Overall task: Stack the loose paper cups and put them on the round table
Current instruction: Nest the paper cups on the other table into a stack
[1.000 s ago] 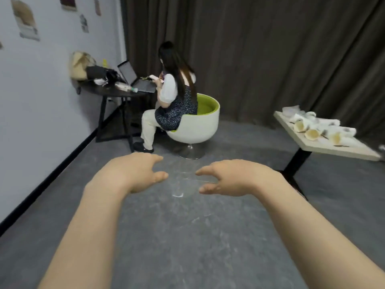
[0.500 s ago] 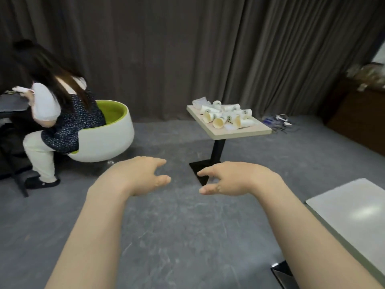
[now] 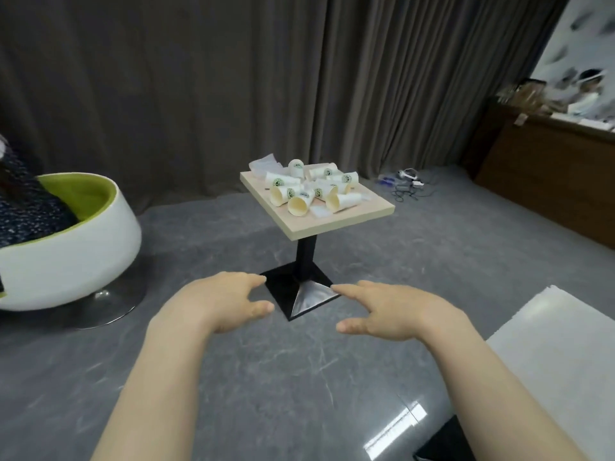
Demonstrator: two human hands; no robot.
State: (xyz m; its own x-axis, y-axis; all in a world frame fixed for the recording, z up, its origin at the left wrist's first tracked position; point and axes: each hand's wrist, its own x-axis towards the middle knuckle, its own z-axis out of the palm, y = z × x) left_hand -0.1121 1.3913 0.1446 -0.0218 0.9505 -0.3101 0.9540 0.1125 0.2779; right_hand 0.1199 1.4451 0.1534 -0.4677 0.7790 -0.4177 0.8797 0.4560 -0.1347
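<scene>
Nothing done yet: our left hand (image 3: 229, 302) and right hand (image 3: 396, 314) hang empty, fingers relaxed, well short of the paper cups (image 3: 311, 189), which lie loose on the square table (image 3: 336, 221). No round table in view; all stacking left.

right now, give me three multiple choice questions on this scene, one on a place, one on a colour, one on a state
1. Where do the white paper cups with green logos lie?
A. on the square light wooden pedestal table
B. on the grey floor
C. in the round chair

2. What colour is the inside of the white round tub chair?
A. red
B. lime green
C. blue

3. What do the left hand and right hand hold?
A. a cup each
B. one stack together
C. nothing

Answers: 1 A, the cups lie scattered on their sides on the tabletop. 2 B, the chair's lining shows green above its white shell. 3 C, both hands hover open over the floor, short of the table.
</scene>
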